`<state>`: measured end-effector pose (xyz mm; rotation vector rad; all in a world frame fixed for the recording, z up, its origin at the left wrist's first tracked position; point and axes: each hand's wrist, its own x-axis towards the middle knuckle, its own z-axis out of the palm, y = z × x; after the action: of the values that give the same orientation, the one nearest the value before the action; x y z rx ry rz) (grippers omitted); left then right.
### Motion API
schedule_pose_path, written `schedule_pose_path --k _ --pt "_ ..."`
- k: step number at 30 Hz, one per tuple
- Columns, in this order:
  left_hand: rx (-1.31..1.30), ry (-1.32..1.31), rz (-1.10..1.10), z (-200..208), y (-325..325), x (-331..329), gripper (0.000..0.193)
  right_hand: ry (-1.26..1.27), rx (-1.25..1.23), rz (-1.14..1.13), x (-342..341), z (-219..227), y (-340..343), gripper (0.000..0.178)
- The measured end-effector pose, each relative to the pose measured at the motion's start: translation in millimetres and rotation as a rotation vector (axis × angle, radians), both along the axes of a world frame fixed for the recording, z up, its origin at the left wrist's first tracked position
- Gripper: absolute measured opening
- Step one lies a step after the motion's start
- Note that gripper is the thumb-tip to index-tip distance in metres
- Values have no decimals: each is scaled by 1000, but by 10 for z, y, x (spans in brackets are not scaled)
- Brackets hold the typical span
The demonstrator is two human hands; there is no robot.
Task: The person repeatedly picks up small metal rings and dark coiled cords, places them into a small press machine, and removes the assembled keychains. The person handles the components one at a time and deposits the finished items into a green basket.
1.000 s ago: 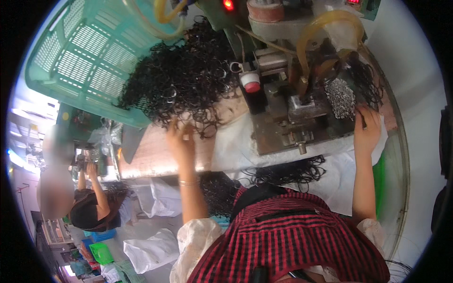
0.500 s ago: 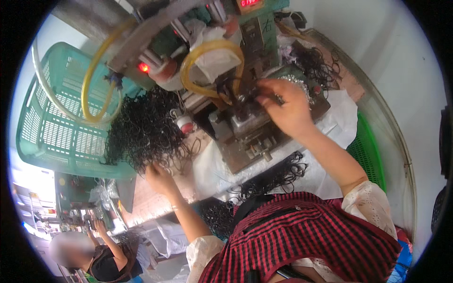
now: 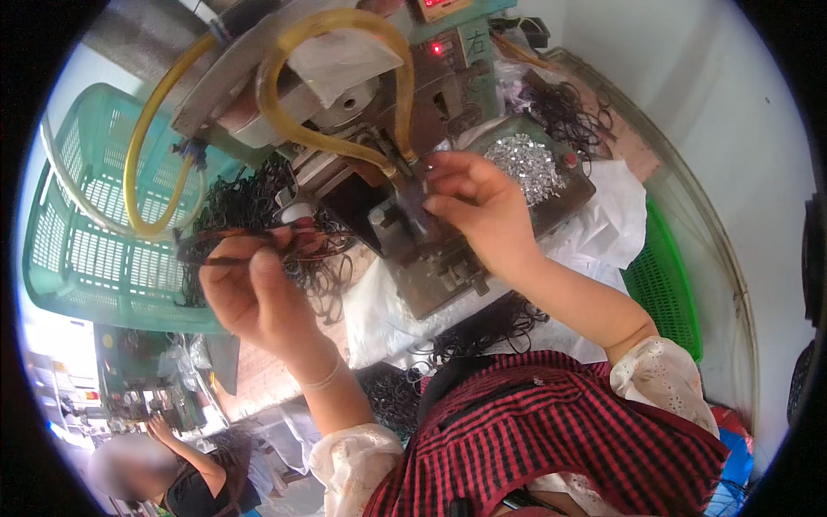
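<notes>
My left hand (image 3: pixel 254 297) is raised beside the press, with its thumb and fingers closed on a blurred black cord loop (image 3: pixel 226 234). Behind it, a tangled pile of black cord loops (image 3: pixel 245 202) lies on the table. My right hand (image 3: pixel 487 202) is at the working point of the green-grey press (image 3: pixel 349 103), thumb and fingertips drawn together. Whatever those fingertips hold is too small and blurred to name. Right behind this hand, a tray (image 3: pixel 575 185) holds small silver metal pieces (image 3: pixel 527 168).
Yellow hoses (image 3: pixel 269 86) loop in front of the press. A teal basket (image 3: pixel 82 284) stands on the left, a green basket (image 3: pixel 663 276) on the right. More black loops (image 3: pixel 491 327) lie on white sheeting near me. Another person (image 3: pixel 202 482) works at lower left.
My left hand has risen from the pile, bringing a black loop up toward the press. My right hand has shifted slightly left, and more of the silver pieces show. The view has shifted slightly.
</notes>
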<state>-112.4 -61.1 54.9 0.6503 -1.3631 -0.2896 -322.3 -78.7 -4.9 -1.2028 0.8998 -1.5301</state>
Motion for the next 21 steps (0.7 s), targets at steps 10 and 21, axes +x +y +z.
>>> schedule_pose_path --k 10,21 --pt "407 62 -92 -77 282 -598 15 1345 -92 -668 -1059 -786 -331 24" --pt "315 -297 113 -70 -47 -837 13 1180 -272 -656 -1163 -880 -562 13"
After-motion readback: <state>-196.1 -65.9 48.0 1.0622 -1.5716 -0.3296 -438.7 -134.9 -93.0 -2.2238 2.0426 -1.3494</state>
